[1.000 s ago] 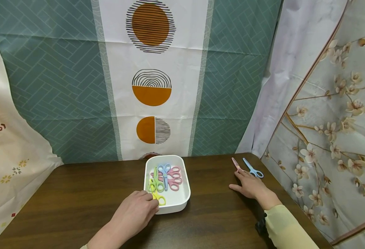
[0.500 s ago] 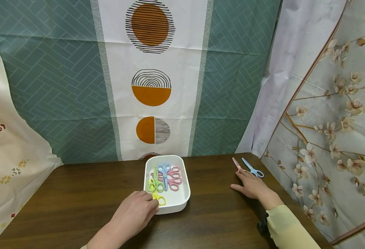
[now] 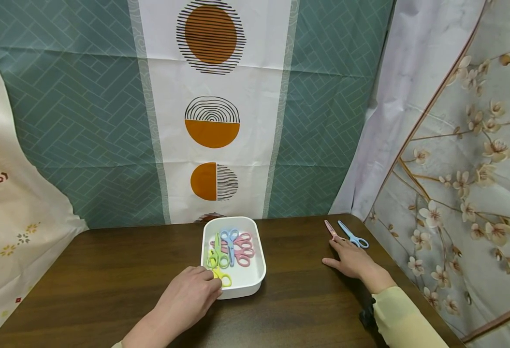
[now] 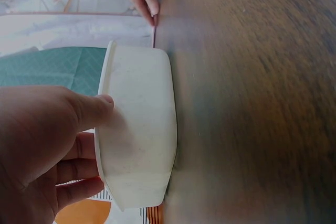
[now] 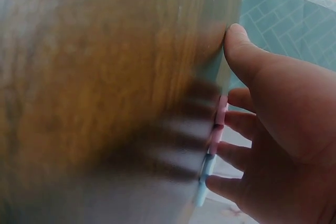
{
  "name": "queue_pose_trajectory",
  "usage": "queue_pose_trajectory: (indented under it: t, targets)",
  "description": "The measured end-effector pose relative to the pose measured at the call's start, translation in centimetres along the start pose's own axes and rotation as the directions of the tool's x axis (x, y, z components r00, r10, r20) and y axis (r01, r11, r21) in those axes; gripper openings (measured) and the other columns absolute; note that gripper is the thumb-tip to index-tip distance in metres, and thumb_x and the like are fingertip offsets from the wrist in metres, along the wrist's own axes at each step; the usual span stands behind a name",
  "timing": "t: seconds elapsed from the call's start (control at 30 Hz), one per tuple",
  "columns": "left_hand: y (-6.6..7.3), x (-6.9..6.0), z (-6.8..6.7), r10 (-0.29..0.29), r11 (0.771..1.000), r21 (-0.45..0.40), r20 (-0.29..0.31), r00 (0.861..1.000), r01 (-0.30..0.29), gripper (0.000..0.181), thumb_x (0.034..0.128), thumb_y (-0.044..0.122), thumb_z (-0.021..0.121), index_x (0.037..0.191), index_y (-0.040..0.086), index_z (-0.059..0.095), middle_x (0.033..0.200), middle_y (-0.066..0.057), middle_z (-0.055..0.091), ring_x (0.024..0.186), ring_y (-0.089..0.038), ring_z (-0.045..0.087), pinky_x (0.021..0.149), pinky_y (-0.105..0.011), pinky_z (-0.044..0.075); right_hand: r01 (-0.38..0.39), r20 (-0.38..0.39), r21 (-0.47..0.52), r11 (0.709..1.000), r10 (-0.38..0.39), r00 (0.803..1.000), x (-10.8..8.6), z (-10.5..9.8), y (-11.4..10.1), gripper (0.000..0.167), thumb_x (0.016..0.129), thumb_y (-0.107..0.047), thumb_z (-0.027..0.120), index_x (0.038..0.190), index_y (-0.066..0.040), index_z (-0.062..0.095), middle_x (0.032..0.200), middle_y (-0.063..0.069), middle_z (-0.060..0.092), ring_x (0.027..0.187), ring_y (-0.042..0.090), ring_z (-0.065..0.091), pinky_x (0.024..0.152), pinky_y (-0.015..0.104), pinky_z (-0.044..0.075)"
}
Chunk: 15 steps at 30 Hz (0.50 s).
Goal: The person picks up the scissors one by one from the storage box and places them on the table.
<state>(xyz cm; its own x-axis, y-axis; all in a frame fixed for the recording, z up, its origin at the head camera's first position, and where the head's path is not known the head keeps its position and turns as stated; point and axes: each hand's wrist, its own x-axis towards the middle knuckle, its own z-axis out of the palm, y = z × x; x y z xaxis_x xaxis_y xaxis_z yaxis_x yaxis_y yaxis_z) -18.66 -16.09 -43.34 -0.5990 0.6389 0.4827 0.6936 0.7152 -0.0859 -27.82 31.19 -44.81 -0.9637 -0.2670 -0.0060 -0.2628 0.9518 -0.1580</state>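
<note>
My left hand (image 3: 189, 295) holds the near left rim of a white plastic tray (image 3: 249, 276). In the left wrist view the thumb presses the outer wall of the tray (image 4: 139, 124), and the other fingers are over the rim. Inside lie yellow scissors (image 3: 225, 278), green scissors (image 3: 218, 251), blue scissors (image 3: 230, 249) and pink scissors (image 3: 245, 261), partly overlapping. At the table's right end, my right hand (image 3: 351, 261) rests with spread fingers on pink scissors (image 3: 330, 229), covering their handles. Blue scissors (image 3: 356, 240) lie just beyond, near its outer fingers.
The dark wooden table (image 3: 107, 270) carries the tray near its back edge. Behind it hangs a green and white patterned cloth (image 3: 324, 159). A floral curtain (image 3: 450, 193) stands along the right side, and a cream cloth (image 3: 15, 203) along the left.
My right hand has shifted very slightly to the right over the pink scissors, and the blue scissors have turned a little. My left hand and the tray have stayed in place.
</note>
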Motion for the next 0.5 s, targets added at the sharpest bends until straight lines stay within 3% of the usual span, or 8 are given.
queue_pose_trajectory:
  t: [0.33, 0.5]
  targets:
    - [-0.05, -0.16, 0.21, 0.015, 1.000, 0.009, -0.038, 0.999, -0.015, 0.025, 0.0914, 0.020, 0.089, 0.080, 0.023, 0.067, 0.079, 0.011, 0.064, 0.079, -0.016, 0.062, 0.079, -0.037, 0.054, -0.010, -0.012, 0.013, 1.000, 0.010, 1.000, 0.47, -0.08, 0.49, 0.074, 0.110, -0.049, 0.065, 0.156, 0.008, 0.054, 0.166, 0.034, 0.042, 0.150, 0.056, 0.044, 0.116, 0.072, 0.039]
    - [-0.08, -0.10, 0.18, 0.011, 1.000, 0.007, -0.035, 0.999, -0.011, 0.024, 0.0918, 0.020, 0.089, 0.081, 0.023, 0.068, 0.078, 0.010, 0.063, 0.079, -0.016, 0.062, 0.078, -0.036, 0.054, 0.008, -0.064, -0.021, 1.000, -0.010, 0.998, 0.33, -0.36, 0.03, 0.073, 0.109, -0.048, 0.067, 0.154, 0.008, 0.056, 0.163, 0.035, 0.046, 0.147, 0.056, 0.048, 0.115, 0.071, 0.041]
